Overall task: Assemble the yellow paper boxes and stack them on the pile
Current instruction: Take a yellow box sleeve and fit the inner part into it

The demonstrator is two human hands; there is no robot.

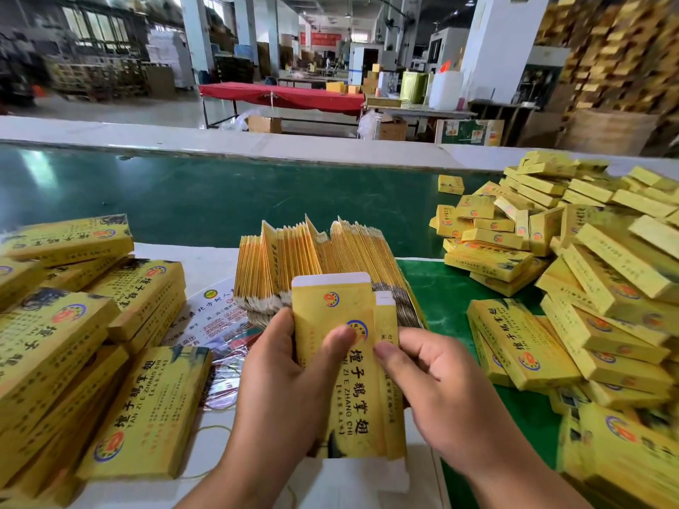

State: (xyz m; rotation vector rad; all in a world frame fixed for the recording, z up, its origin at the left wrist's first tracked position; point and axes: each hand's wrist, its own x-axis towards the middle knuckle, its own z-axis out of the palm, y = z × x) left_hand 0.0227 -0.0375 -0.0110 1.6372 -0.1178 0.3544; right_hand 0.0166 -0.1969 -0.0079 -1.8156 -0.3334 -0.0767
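A flat, unfolded yellow paper box (354,380) stands upright in front of me, its white top flap up. My left hand (283,383) grips its left edge with the thumb pressed on its printed face. My right hand (437,391) pinches its right edge, thumb on the side panel. Just behind it a fanned bundle of flat yellow box blanks (312,259) lies on the table. The pile of assembled yellow boxes (573,266) spreads over the right side.
Stacks of flat yellow boxes (73,347) fill the left of the white table. A green conveyor belt (205,200) runs across behind the blanks. A printed leaflet (220,317) lies under the left stacks. A single yellow box (451,184) sits on the belt.
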